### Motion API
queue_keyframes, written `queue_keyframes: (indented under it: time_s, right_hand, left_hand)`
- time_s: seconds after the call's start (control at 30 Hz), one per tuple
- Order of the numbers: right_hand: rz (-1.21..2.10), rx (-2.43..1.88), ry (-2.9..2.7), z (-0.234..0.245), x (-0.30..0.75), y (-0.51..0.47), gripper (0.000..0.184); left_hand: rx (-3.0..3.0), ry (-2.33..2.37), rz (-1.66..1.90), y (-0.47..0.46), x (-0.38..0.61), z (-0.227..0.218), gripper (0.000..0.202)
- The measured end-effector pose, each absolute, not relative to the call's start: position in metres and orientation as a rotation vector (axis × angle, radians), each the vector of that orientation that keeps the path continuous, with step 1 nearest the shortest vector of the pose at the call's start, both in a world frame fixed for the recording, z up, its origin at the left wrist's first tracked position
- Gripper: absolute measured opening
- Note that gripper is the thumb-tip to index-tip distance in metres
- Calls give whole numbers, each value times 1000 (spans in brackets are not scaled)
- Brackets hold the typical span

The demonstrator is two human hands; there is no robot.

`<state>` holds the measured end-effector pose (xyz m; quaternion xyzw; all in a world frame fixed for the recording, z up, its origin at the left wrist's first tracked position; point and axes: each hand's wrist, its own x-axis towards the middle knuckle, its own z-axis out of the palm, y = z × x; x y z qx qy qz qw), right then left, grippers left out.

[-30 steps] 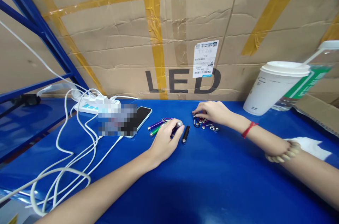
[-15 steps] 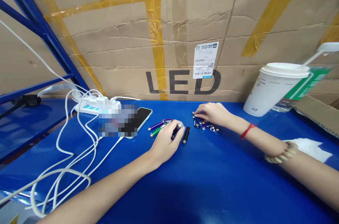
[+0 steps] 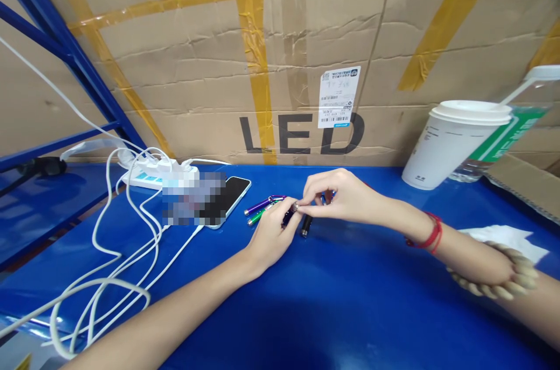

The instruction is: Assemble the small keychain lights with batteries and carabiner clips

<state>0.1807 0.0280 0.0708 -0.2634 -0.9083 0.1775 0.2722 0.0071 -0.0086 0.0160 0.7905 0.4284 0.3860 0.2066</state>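
Observation:
My left hand (image 3: 272,234) rests on the blue table (image 3: 332,294) and is closed around a small dark flashlight (image 3: 289,216) whose silver end points up. My right hand (image 3: 339,198) has its fingertips pinched on a small silver piece right at that silver end. A black flashlight (image 3: 305,225) lies just below the two hands. Purple and green flashlights (image 3: 261,210) lie to the left. The pile of small metal clips behind my right hand is mostly hidden by it.
A phone (image 3: 231,195) and a white power strip (image 3: 153,173) with looping white cables (image 3: 109,276) lie at left. A white lidded cup (image 3: 450,145) and a bottle (image 3: 503,142) stand at right, with a white tissue (image 3: 507,237) nearby. A taped cardboard box (image 3: 301,66) forms the back wall.
My right hand left the pile of metal clips and moved left to meet the flashlight in my left hand, bringing a small piece. My left hand stayed put.

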Motion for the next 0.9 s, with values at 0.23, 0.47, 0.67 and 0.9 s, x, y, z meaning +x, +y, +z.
queue_keyframes:
  time_s: [0.23,0.47,0.67,0.9]
  right_hand:
    - [469,-795,-2544,75,180,25,25]
    - [207,-1068,-2517,72,197,46,24]
    - [-37,-1031,-2752,37,220,83,25]
    - [56,-1068,-2730,27,220,87,23]
  left_hand:
    - [2224,1185,1079,-8,6,14,19]
    - [2157,1323,1068,-9,8,16,20]
    - [2164,1325,1083,-9,9,17,20]
    - [2174,1334,1068,-10,8,18,21]
